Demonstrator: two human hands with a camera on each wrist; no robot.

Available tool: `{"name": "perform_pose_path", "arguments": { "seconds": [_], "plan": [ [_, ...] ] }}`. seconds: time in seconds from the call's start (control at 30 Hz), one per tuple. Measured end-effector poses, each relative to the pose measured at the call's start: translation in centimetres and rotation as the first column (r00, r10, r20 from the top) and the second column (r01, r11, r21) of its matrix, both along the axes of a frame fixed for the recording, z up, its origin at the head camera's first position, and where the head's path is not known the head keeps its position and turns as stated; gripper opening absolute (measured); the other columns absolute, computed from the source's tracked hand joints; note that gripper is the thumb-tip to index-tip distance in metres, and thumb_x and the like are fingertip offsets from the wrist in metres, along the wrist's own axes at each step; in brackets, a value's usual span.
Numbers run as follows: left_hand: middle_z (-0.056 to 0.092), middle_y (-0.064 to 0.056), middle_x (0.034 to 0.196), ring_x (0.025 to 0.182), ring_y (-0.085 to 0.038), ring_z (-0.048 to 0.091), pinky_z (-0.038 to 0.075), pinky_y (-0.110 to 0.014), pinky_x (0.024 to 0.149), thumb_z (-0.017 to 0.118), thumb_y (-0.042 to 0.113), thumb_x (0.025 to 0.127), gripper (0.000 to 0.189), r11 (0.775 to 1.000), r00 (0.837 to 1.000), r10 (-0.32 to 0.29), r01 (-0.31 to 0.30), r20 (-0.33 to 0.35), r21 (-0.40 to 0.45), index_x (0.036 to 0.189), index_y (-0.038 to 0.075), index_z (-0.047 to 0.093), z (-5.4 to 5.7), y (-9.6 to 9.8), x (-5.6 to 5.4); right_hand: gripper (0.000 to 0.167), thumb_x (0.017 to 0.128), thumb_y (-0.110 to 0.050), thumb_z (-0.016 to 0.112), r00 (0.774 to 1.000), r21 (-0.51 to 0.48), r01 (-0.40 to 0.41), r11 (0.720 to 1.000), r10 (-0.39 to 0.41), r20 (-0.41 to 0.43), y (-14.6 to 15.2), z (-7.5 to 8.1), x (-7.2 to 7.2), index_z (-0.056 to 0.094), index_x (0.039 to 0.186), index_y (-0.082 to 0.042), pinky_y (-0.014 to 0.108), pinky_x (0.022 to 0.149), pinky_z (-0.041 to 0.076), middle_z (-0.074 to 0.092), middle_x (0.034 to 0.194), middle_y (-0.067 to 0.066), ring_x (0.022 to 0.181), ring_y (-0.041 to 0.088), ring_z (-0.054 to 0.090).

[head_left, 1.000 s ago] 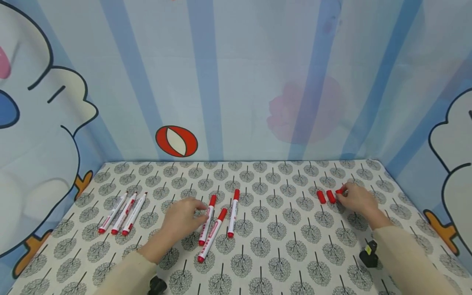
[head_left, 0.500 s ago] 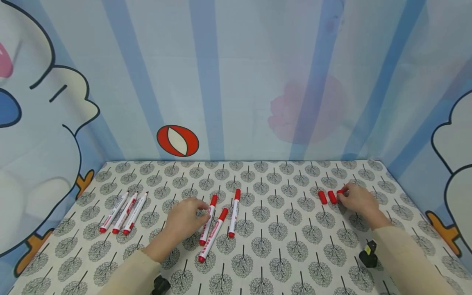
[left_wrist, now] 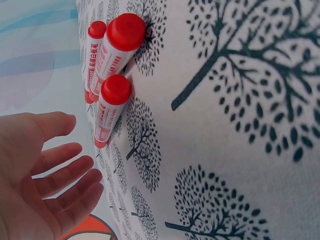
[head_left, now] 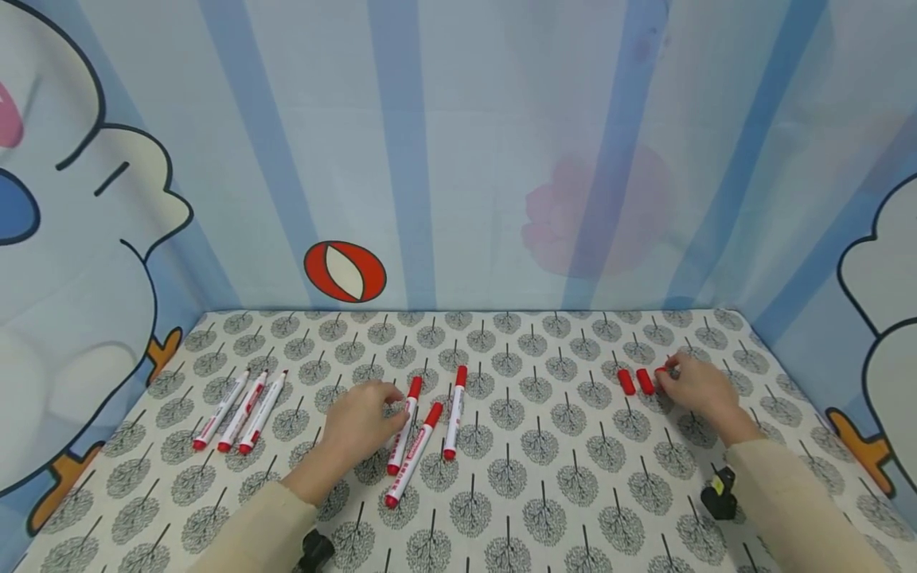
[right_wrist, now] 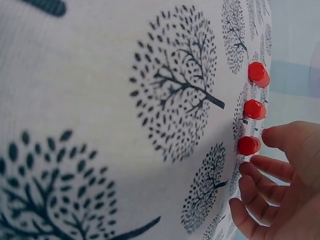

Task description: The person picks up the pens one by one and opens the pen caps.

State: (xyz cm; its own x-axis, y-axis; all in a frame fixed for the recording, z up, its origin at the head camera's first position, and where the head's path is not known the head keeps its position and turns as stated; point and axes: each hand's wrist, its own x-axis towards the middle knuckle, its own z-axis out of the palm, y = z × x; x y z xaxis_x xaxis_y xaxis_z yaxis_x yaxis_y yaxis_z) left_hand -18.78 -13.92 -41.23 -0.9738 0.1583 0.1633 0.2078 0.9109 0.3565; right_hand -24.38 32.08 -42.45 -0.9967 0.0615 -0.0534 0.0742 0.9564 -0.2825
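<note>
My left hand (head_left: 363,422) hovers with relaxed fingers beside three capped red-and-white markers, a left one (head_left: 404,426), a middle one (head_left: 414,455) and a right one (head_left: 454,414). Its thumb and fingers are apart, holding nothing in the left wrist view. On the right lie three red marker caps in a row: one (head_left: 626,382), a second (head_left: 645,381) and a third (right_wrist: 248,145). My right hand (head_left: 698,390) is at the third cap, thumb and fingers spread around its near side; in the head view the hand partly hides that cap.
Three uncapped markers (head_left: 247,412) lie side by side on the left of the tree-patterned tablecloth (head_left: 530,509). A striped cartoon backdrop (head_left: 473,159) rises behind the table's far edge.
The right hand's fingers loosen slightly at the third cap. The left hand stays almost still beside the capped markers, and the markers and caps keep their places.
</note>
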Motion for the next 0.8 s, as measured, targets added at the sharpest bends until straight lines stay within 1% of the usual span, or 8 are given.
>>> {"name": "perform_pose_path", "arguments": {
  "seconds": [0.07, 0.2, 0.3, 0.43, 0.53, 0.67, 0.8],
  "plan": [
    [0.066, -0.004, 0.092, 0.065, -0.012, 0.056, 0.04, -0.022, 0.046, 0.072, 0.025, 0.076, 0.024, 1.0, 1.0, -0.002, 0.002, -0.008, -0.007, 0.094, 0.01, 0.07, 0.0, 0.1, -0.1, 0.04, 0.091, -0.025, 0.047, 1.0, -0.009, -0.001, 1.0, 0.0, -0.025, 0.0, 0.1, 0.0, 0.051, 0.113, 0.008, 0.034, 0.049, 0.04, 0.06, 0.088, 0.022, 0.061, 0.022, 0.053],
    [0.066, -0.005, 0.09, 0.058, -0.009, 0.049, 0.038, -0.022, 0.045, 0.072, 0.027, 0.075, 0.025, 1.0, 1.0, 0.003, -0.003, 0.004, -0.018, 0.094, 0.01, 0.07, 0.0, 0.2, -0.2, 0.041, 0.091, -0.025, 0.047, 0.997, -0.031, -0.034, 0.999, 0.031, -0.076, -0.1, 0.4, -0.1, 0.052, 0.115, 0.007, 0.034, 0.05, 0.044, 0.061, 0.097, 0.024, 0.064, 0.022, 0.058],
    [0.065, -0.006, 0.091, 0.06, -0.011, 0.051, 0.039, -0.024, 0.046, 0.073, 0.028, 0.075, 0.029, 1.0, 1.0, 0.01, -0.009, 0.03, -0.026, 0.097, 0.009, 0.069, 0.0, 0.3, -0.3, 0.04, 0.091, -0.024, 0.047, 0.99, -0.027, -0.078, 0.997, 0.074, -0.124, -0.3, 0.7, -0.1, 0.053, 0.116, 0.006, 0.034, 0.049, 0.045, 0.062, 0.098, 0.024, 0.065, 0.024, 0.059],
    [0.064, -0.006, 0.091, 0.065, -0.014, 0.055, 0.042, -0.025, 0.048, 0.073, 0.029, 0.074, 0.035, 1.0, 0.998, 0.021, -0.021, 0.064, -0.014, 0.102, 0.008, 0.067, -0.2, 0.5, -0.4, 0.035, 0.091, -0.024, 0.049, 0.968, 0.009, -0.134, 0.991, 0.133, -0.212, -1.0, 0.9, -0.3, 0.056, 0.112, 0.003, 0.038, 0.052, 0.047, 0.062, 0.098, 0.024, 0.07, 0.029, 0.061],
    [0.063, -0.005, 0.088, 0.064, -0.014, 0.054, 0.041, -0.025, 0.049, 0.073, 0.029, 0.074, 0.038, 1.0, 0.996, 0.028, -0.028, 0.082, 0.003, 0.104, 0.008, 0.066, -0.5, 0.6, -0.3, 0.031, 0.091, -0.022, 0.051, 0.947, 0.033, -0.177, 0.984, 0.179, -0.265, -1.8, 1.3, -0.3, 0.059, 0.109, 0.001, 0.038, 0.053, 0.048, 0.062, 0.098, 0.023, 0.071, 0.029, 0.061],
    [0.062, -0.004, 0.086, 0.061, -0.012, 0.051, 0.04, -0.025, 0.047, 0.073, 0.029, 0.074, 0.038, 0.999, 0.994, 0.028, -0.03, 0.105, 0.022, 0.105, 0.007, 0.067, -0.7, 0.7, -0.4, 0.029, 0.09, -0.022, 0.053, 0.93, 0.042, -0.217, 0.975, 0.219, -0.294, -2.9, 1.9, 0.0, 0.06, 0.109, -0.001, 0.034, 0.05, 0.046, 0.063, 0.099, 0.02, 0.069, 0.026, 0.061],
    [0.06, -0.003, 0.081, 0.057, -0.012, 0.049, 0.038, -0.025, 0.045, 0.073, 0.028, 0.074, 0.037, 0.999, 0.992, 0.025, -0.028, 0.127, 0.027, 0.104, 0.006, 0.067, -0.7, 0.8, -0.3, 0.028, 0.09, -0.023, 0.053, 0.921, 0.027, -0.244, 0.969, 0.241, -0.305, -4.0, 2.2, 0.2, 0.061, 0.109, -0.003, 0.036, 0.054, 0.049, 0.063, 0.1, 0.019, 0.077, 0.029, 0.062]
  ]
}}
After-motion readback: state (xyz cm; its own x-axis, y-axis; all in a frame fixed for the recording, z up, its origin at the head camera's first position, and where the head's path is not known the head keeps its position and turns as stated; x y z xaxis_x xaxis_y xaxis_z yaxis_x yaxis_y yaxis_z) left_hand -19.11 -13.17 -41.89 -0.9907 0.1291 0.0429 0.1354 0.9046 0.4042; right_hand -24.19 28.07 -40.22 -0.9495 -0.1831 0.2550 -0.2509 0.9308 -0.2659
